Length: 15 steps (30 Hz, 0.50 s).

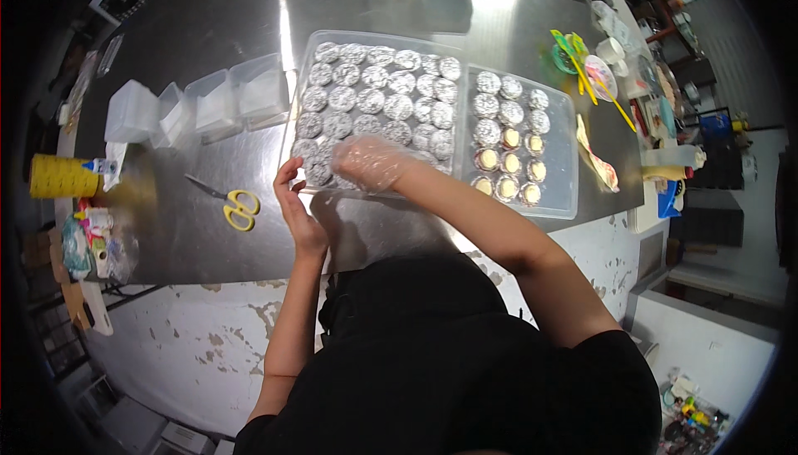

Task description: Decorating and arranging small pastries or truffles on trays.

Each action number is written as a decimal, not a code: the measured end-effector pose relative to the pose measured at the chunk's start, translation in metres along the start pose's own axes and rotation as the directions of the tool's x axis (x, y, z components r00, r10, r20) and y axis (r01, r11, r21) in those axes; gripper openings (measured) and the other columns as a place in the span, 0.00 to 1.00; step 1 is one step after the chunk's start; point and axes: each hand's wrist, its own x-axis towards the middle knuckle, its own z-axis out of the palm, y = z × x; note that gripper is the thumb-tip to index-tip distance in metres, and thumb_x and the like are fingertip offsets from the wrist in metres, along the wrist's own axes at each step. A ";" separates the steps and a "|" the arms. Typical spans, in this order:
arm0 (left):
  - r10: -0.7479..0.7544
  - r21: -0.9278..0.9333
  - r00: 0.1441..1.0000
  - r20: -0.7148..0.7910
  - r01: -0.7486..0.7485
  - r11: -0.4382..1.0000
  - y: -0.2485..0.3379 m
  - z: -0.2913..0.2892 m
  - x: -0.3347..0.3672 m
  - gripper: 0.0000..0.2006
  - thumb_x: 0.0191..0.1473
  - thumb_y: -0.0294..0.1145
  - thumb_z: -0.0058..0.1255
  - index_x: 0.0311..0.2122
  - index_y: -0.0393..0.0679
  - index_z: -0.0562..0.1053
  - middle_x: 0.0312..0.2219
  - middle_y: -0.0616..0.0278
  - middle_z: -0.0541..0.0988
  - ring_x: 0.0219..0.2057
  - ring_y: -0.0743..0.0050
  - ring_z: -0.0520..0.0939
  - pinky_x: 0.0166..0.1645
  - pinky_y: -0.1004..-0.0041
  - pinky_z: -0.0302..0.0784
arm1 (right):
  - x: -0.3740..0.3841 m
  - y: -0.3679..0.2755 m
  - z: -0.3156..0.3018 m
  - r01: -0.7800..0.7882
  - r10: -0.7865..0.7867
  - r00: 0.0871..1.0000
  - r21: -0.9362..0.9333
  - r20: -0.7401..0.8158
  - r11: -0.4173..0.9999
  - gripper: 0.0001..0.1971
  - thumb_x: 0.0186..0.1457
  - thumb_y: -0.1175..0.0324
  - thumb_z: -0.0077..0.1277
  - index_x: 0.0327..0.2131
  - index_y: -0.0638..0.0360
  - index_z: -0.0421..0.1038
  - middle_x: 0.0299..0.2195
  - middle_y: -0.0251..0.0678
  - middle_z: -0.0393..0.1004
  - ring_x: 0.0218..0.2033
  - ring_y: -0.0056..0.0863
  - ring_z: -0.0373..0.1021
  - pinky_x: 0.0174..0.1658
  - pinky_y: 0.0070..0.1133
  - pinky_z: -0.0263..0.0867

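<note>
A clear plastic tray (309,48) holds rows of round, white-dusted cookies (371,101). My right hand (371,164), in a clear plastic glove, reaches over the tray's near left part. Its fingers are bunched and point down at the cookies; whatever is between them is hidden. At the tray's near left corner is my bare left hand (301,216), its fingers loosely bent and apart, with nothing visible in it. To the right, a second clear tray (554,164) holds more dusted cookies (511,112) and several pieces with pale cream tops (510,162).
Yellow-handled scissors (241,210) lie left of my left hand. Clear plastic boxes (212,99) with white liners stand behind them. A yellow roll (65,176) is at the far left. On the right are colourful spatulas (585,73), a bowl (600,78) and a smeared piping bag (597,156).
</note>
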 end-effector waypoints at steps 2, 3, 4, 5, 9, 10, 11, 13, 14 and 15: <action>-0.027 -0.017 0.999 0.017 0.028 0.999 0.000 0.002 0.000 0.25 0.57 0.49 0.19 0.50 0.41 0.58 0.47 0.56 0.64 0.48 0.69 0.62 0.49 0.70 0.54 | -0.004 0.002 -0.006 -0.037 0.038 0.999 -0.036 0.029 0.999 0.05 0.36 0.76 0.48 0.24 0.59 0.69 0.29 0.37 0.70 0.36 0.35 0.68 0.38 0.26 0.65; -0.027 -0.026 0.999 0.028 0.028 0.999 -0.001 0.005 0.000 0.25 0.57 0.49 0.19 0.50 0.41 0.58 0.47 0.56 0.64 0.48 0.69 0.62 0.49 0.70 0.54 | -0.008 0.005 -0.008 -0.035 0.036 0.999 0.015 -0.017 0.999 0.07 0.36 0.76 0.48 0.25 0.59 0.70 0.30 0.37 0.70 0.36 0.35 0.68 0.39 0.27 0.64; -0.026 -0.037 0.999 0.042 0.028 0.999 -0.001 0.008 0.001 0.25 0.57 0.49 0.19 0.50 0.41 0.57 0.47 0.56 0.64 0.48 0.70 0.61 0.49 0.71 0.54 | -0.013 0.009 -0.010 -0.032 0.036 0.997 0.065 -0.064 0.997 0.08 0.36 0.76 0.49 0.27 0.59 0.70 0.31 0.38 0.70 0.37 0.35 0.68 0.40 0.27 0.64; -0.027 -0.046 0.998 0.053 0.029 0.999 -0.002 0.010 0.001 0.25 0.57 0.49 0.19 0.50 0.41 0.57 0.47 0.56 0.64 0.48 0.70 0.61 0.49 0.71 0.54 | -0.021 0.014 -0.014 -0.043 0.047 0.997 0.064 -0.061 0.997 0.08 0.36 0.76 0.49 0.27 0.59 0.70 0.31 0.38 0.70 0.37 0.35 0.68 0.40 0.27 0.64; -0.006 -0.071 0.999 0.038 0.008 0.997 -0.006 0.003 0.003 0.25 0.57 0.49 0.19 0.50 0.41 0.57 0.48 0.56 0.64 0.48 0.70 0.61 0.49 0.71 0.53 | -0.088 0.021 -0.061 -0.401 0.461 0.865 0.279 -0.198 0.873 0.17 0.32 0.72 0.56 0.33 0.57 0.70 0.36 0.38 0.69 0.38 0.33 0.67 0.44 0.26 0.62; -0.012 -0.071 0.999 0.030 0.014 0.997 -0.006 0.004 0.003 0.25 0.57 0.49 0.19 0.50 0.41 0.57 0.48 0.56 0.64 0.48 0.70 0.61 0.49 0.71 0.53 | -0.109 0.026 -0.073 -0.521 0.566 0.813 0.262 -0.136 0.812 0.18 0.31 0.70 0.58 0.33 0.57 0.70 0.36 0.37 0.70 0.38 0.33 0.67 0.44 0.25 0.62; -0.008 -0.061 0.999 0.044 0.011 0.998 -0.004 0.007 0.003 0.25 0.57 0.49 0.19 0.50 0.41 0.57 0.48 0.56 0.63 0.48 0.70 0.61 0.50 0.71 0.53 | -0.130 0.031 -0.081 -0.634 0.665 0.743 0.236 -0.078 0.736 0.20 0.29 0.68 0.60 0.32 0.57 0.70 0.36 0.37 0.70 0.38 0.32 0.67 0.44 0.25 0.62; -0.007 -0.054 0.998 0.063 0.011 0.998 -0.003 0.014 0.003 0.25 0.57 0.49 0.19 0.50 0.41 0.57 0.48 0.56 0.63 0.48 0.70 0.61 0.50 0.71 0.53 | -0.170 0.041 -0.078 -0.744 0.774 0.628 0.228 -0.079 0.628 0.21 0.27 0.64 0.61 0.31 0.56 0.70 0.34 0.36 0.71 0.37 0.32 0.67 0.44 0.23 0.61; -0.010 -0.058 0.997 0.076 0.014 0.998 -0.003 0.017 0.002 0.25 0.57 0.49 0.19 0.50 0.41 0.57 0.47 0.57 0.64 0.48 0.70 0.61 0.50 0.71 0.53 | -0.179 0.041 -0.075 -0.744 0.773 0.630 0.226 -0.076 0.629 0.21 0.27 0.64 0.61 0.31 0.56 0.70 0.34 0.36 0.71 0.37 0.32 0.67 0.44 0.23 0.61; -0.013 -0.060 0.996 0.089 0.018 0.998 -0.003 0.019 0.002 0.25 0.57 0.49 0.20 0.50 0.41 0.57 0.47 0.57 0.64 0.49 0.70 0.61 0.50 0.71 0.53 | -0.186 0.040 -0.070 -0.800 0.827 0.556 0.220 -0.082 0.559 0.20 0.28 0.63 0.59 0.31 0.56 0.70 0.33 0.38 0.71 0.37 0.34 0.68 0.44 0.24 0.62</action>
